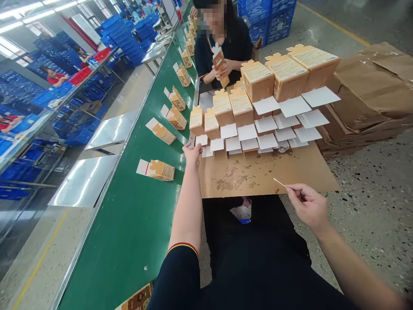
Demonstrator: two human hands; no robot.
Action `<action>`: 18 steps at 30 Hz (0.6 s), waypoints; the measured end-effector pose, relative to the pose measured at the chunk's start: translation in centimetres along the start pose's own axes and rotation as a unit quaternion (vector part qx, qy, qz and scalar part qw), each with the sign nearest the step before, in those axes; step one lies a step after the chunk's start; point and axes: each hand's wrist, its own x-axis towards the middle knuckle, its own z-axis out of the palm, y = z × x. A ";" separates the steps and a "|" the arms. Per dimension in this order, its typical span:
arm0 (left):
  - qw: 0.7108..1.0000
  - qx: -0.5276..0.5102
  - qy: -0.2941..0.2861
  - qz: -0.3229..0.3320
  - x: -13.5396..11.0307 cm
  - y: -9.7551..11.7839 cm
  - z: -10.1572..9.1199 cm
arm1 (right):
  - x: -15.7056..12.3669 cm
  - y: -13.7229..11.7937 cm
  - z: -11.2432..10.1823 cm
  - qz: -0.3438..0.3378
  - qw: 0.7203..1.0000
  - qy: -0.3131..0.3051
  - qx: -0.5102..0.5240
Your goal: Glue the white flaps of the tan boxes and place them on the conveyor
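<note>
My left hand (192, 153) is stretched forward to the near left end of the rows of cartons, its fingers closed at the edge of a small tan carton (196, 120) with a white flap (201, 140). The fingertips are partly hidden there. Between thumb and fingers of my right hand (308, 204) is a thin cotton swab (280, 182), pointing left above the brown cardboard sheet (258, 172). Several cartons stand in rows on that sheet, white flaps sticking out toward me. Dark wet-looking spots mark the cardboard.
To my left runs a green conveyor belt (129, 232) carrying several cartons, one of them a near carton (161, 170). Across the cardboard, a co-worker (222, 51) holds a carton (220, 66). Large brown boxes (374, 94) are stacked at right, with blue crates (274, 21) behind.
</note>
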 end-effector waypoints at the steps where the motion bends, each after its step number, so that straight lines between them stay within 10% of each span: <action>1: 1.000 -0.001 -0.005 -0.003 -0.1 -0.4 -0.2 | -0.1 0.2 -0.3 0.004 1.000 0.002 -0.004; 11: 0.997 0.066 -0.026 -0.029 -0.4 0.4 0.9 | 4.2 -0.4 -0.2 -0.032 0.999 -0.003 0.007; 18: 0.987 0.159 -0.016 0.014 -10.3 -5.1 -9.0 | 7.5 0.5 -2.0 -0.002 0.996 0.016 -0.091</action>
